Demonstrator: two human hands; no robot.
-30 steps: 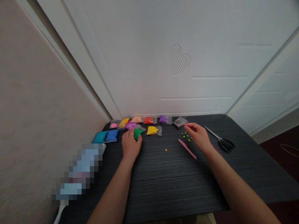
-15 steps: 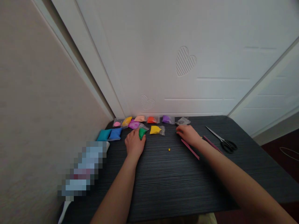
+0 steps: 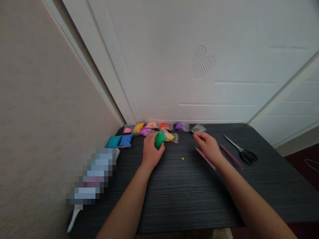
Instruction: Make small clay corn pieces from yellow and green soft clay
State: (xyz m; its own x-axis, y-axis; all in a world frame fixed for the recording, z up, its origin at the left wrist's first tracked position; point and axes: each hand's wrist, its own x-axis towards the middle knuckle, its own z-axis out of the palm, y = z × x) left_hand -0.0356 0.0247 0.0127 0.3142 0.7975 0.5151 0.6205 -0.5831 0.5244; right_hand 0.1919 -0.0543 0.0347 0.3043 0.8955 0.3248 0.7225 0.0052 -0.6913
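Observation:
My left hand [image 3: 152, 151] is closed around a small bag of green clay [image 3: 160, 140], which partly covers a yellow clay bag [image 3: 169, 136] behind it. My right hand [image 3: 207, 145] has its thumb and fingers drawn together just in front of a nearly empty clear bag [image 3: 198, 128]; what they pinch, if anything, is too small to make out. A tiny yellow ball [image 3: 182, 158] lies on the table between my hands. Beyond it sits a green speck [image 3: 184, 136]. A flat pink strip [image 3: 205, 159] lies below my right hand.
Bags of orange-red [image 3: 164, 126], purple [image 3: 179, 125], peach, violet and other clay line the back by the white panel. Two blue bags [image 3: 126, 140] are at the left, near a blurred-out object [image 3: 92, 179]. At right lie thin pink strips [image 3: 231, 157] and black-handled scissors [image 3: 245, 155].
My left hand has lifted the green clay bag and moved it right, over the yellow bag. The fingertips of my right hand have drawn together beside the clear bag. The view has shifted slightly.

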